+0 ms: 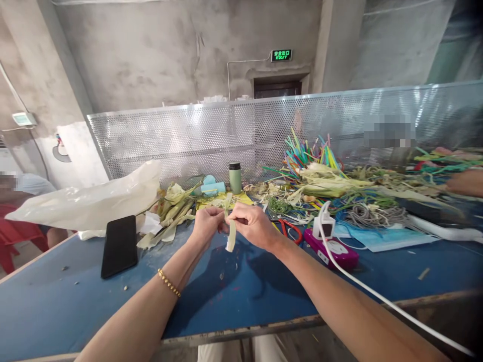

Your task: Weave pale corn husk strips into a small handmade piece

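At six o'clock from the hands, the blue-topped wooden table [56,311] shows its bare near side, with a few pale scraps [222,276] lying below the work. A bracelet of gold-coloured round beads [169,283] circles the left wrist. At the centre of the dial, the left hand [209,223] and right hand [253,223] meet with fingertips pinched together on a flat, pale-green strip of husk-like material [231,237]; one end hangs down below the fingers, another stands above them. How the strip passes between the fingertips is hidden.

At nine o'clock lies a black rectangular phone [119,246]; at three to four, a purple plastic power block [335,253] with a white charger plugged in.

The handling of this strip looks under way rather than complete: it is held up off the table, and no finished piece can be made out beside the hands. Plenty of material seems left. At ten o'clock lies a loose pile of green and yellowish husks [175,208]; at two, a larger heap of pale husks [328,181], with a bunch of bright multicoloured stems [298,153] behind it. Beyond, at twelve, a matt-green cylindrical flask [235,181] stands upright before a perforated metal screen [211,130].
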`<act>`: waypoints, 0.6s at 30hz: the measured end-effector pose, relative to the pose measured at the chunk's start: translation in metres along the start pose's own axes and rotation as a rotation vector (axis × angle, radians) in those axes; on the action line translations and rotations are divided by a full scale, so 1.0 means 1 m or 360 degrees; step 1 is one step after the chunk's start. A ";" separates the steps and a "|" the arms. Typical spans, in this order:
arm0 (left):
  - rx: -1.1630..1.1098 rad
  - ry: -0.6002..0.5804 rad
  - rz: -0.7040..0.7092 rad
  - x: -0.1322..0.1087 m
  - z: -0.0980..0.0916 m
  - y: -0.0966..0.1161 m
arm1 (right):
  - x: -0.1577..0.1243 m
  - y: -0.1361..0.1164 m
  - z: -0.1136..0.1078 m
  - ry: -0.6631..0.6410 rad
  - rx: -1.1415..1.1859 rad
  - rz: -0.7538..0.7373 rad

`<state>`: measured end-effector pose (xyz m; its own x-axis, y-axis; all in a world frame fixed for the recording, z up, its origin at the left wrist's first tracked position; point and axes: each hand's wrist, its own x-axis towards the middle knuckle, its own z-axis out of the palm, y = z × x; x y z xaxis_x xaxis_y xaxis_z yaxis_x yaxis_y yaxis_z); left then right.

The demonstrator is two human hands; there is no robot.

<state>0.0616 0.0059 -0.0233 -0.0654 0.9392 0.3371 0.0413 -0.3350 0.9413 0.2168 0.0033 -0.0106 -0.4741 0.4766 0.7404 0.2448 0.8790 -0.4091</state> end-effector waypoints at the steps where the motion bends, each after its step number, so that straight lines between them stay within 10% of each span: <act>1: -0.0030 -0.0008 0.0019 0.000 0.000 0.000 | 0.000 0.000 0.001 -0.0034 0.0030 0.0002; 5: -0.0127 -0.0034 0.0076 0.004 -0.006 -0.003 | 0.001 0.003 -0.005 -0.0172 0.0089 0.0028; 11: -0.0103 -0.0230 0.0069 0.006 -0.010 -0.002 | 0.009 0.011 -0.026 0.0478 0.0185 0.0721; 18: -0.0098 -0.0458 0.0075 -0.001 -0.002 0.000 | 0.007 0.015 -0.019 0.0300 0.0640 0.0906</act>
<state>0.0600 0.0046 -0.0234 0.2210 0.9023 0.3703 -0.0236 -0.3746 0.9269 0.2332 0.0200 -0.0010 -0.2026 0.8853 0.4185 0.0630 0.4383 -0.8966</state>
